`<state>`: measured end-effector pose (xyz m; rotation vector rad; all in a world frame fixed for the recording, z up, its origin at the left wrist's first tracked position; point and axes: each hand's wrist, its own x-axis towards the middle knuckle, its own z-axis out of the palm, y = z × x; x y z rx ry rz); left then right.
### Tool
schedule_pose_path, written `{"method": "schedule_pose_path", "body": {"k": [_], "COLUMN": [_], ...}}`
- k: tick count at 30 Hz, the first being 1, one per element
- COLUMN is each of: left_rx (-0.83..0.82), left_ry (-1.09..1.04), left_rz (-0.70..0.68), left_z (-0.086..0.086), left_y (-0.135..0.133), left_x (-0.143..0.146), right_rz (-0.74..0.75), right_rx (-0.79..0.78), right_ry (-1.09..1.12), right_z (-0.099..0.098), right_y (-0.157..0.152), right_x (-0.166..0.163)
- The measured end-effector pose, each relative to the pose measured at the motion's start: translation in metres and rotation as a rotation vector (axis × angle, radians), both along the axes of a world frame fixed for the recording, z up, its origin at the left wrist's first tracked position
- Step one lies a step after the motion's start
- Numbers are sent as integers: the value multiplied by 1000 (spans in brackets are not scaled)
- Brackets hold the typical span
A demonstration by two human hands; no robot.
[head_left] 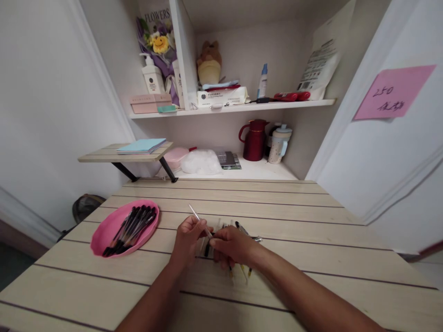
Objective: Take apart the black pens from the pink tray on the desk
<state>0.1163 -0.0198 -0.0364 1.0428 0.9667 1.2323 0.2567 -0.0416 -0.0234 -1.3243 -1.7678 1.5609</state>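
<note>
A clear, slim pen barrel (195, 213) slants up and away between my hands over the middle of the table. My left hand (188, 234) is closed around it, thumb and fingers pinching its middle. At the near end of the barrel, my right hand (230, 244) is pinched shut; its fingertips hide that end. Beneath and beside my right hand lie loose pen parts: a black piece (207, 250), yellow-tipped refills (249, 272) and black-and-clear pieces (241, 227), partly covered by the hand. To the left, a pink tray (98, 233) holds several black-capped clear pens (133, 228).
The slatted wooden table (138, 288) meets a white shelf unit (235, 108). A small raised stand (100, 153) carries blue paper (141, 145) at back left. Behind are a plastic bag (200, 162), a red jug (255, 140) and a pale tumbler (278, 145).
</note>
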Motion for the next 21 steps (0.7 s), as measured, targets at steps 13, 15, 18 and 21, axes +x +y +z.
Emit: {"method": "schedule_pose_path", "body": {"k": [13, 15, 18, 21], "left_rx": [-31, -29, -22, -37], "left_ry": [-15, -31, -89, -143], "left_rz": [126, 144, 98, 5], "left_z": [-2, -1, 0, 1], "left_y": [-2, -2, -2, -2], "left_x": [6, 7, 5, 1], "right_rz": [-68, -80, -115, -49], "right_rx": [610, 620, 588, 275], "right_ry": [-669, -752, -670, -252], "right_z": [13, 18, 18, 11], "right_y": [-6, -9, -11, -6], "right_x": [-5, -6, -6, -4]}}
